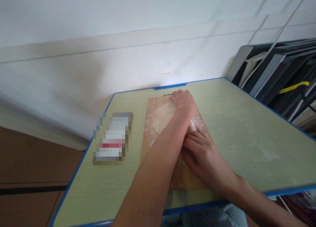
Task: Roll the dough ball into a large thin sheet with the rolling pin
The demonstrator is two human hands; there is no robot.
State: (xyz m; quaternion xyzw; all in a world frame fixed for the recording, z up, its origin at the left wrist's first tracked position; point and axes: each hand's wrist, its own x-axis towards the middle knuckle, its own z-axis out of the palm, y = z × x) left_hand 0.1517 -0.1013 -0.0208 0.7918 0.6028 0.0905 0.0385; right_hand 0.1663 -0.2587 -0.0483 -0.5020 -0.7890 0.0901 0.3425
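A flattened sheet of dough [163,116] lies on a floured wooden board [154,103]. A short pale stretch of a rolling pin [192,127] shows between my hands, over the board's right side. My left hand [184,101] is closed over the pin's far end, its fingers near the board's top edge. Nearer to me, my right hand [199,148] wraps round the other end with bent fingers. Most of the pin is hidden by my hands, and my left forearm crosses over part of the dough and board.
The board rests on a pale green table [247,131] with a blue edge. A blurred-out phone-shaped object [112,138] lies to the left. Behind the table is a white wall [138,65]. Dark flat panels [274,69] and a yellow strap [295,87] stand at the right.
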